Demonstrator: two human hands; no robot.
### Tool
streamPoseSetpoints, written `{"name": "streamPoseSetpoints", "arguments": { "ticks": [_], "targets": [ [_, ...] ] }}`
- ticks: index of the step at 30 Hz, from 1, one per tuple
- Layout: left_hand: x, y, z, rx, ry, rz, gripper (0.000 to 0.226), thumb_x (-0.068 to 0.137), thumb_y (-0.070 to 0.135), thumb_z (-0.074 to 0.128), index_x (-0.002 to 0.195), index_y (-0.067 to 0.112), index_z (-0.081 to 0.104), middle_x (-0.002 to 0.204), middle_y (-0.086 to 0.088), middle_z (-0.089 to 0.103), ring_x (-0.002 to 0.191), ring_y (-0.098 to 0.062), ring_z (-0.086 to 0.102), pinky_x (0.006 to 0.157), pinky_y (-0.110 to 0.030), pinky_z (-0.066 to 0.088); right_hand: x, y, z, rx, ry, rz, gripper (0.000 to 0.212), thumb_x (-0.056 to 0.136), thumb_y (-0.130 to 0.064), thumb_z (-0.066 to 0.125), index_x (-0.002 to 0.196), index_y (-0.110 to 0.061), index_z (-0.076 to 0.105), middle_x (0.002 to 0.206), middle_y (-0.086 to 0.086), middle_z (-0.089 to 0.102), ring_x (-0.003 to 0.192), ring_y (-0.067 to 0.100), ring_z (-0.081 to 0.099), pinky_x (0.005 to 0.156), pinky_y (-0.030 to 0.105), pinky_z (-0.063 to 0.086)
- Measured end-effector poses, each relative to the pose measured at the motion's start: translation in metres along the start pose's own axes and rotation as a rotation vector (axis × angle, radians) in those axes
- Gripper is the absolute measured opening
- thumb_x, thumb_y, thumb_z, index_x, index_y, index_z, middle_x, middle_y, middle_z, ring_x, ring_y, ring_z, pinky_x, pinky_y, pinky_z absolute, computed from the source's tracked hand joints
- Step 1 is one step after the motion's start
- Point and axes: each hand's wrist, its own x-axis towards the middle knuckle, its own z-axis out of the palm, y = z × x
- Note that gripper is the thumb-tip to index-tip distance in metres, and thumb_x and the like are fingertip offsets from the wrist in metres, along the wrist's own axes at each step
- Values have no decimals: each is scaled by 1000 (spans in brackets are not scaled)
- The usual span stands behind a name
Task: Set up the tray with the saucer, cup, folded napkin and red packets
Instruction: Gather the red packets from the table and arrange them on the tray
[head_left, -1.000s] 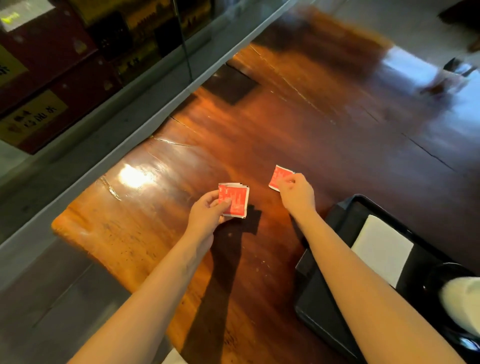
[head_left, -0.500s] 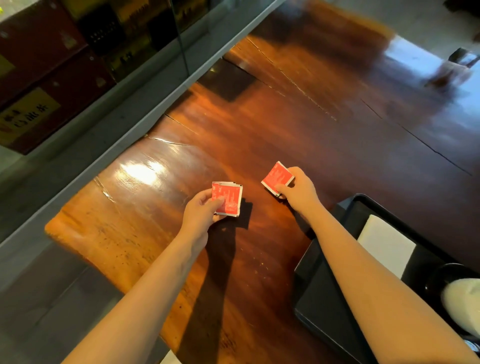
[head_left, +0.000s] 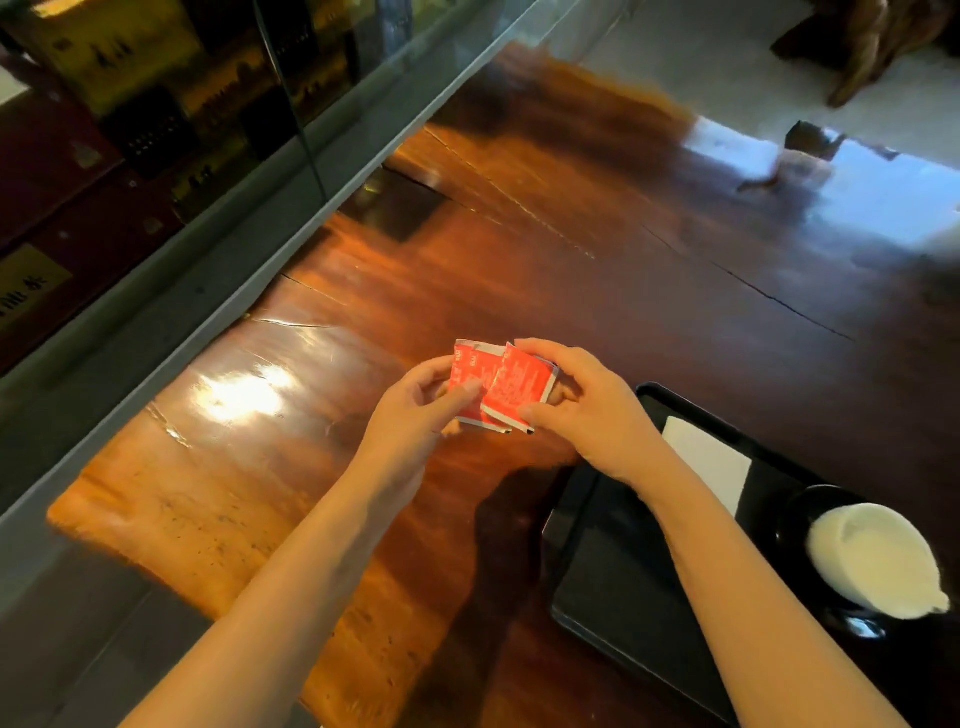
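Above the wooden table, my left hand (head_left: 415, 410) grips a small stack of red packets (head_left: 470, 371). My right hand (head_left: 587, 410) holds another red packet (head_left: 522, 387) pressed over that stack, so the packets overlap between both hands. To the right lies a black tray (head_left: 613, 571). On it rest a folded white napkin (head_left: 711, 462) and a white cup (head_left: 878, 561) standing on a dark saucer (head_left: 800, 509).
The glossy brown table (head_left: 571, 249) stretches far ahead and right, with cracks across its top. A grey ledge (head_left: 208, 280) and a glass display case (head_left: 156, 104) run along the left. The table's near left edge drops to grey floor (head_left: 78, 623).
My right hand lifted its red packet and carried it left onto the stack in my left hand. Both hands now meet above the table.
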Motion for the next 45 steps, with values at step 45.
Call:
{"name": "streamPoseSetpoints", "arguments": {
  "ticks": [45],
  "targets": [
    [-86, -154, 199, 1118, -546, 235, 68, 76, 17, 75, 136, 21, 43, 134, 4, 50, 114, -3, 48, 87, -7, 38, -230, 184, -54, 922, 421, 768, 35, 87, -11, 62, 120, -14, 54, 110, 7, 66, 95, 20, 68, 84, 43, 57]
  ]
}}
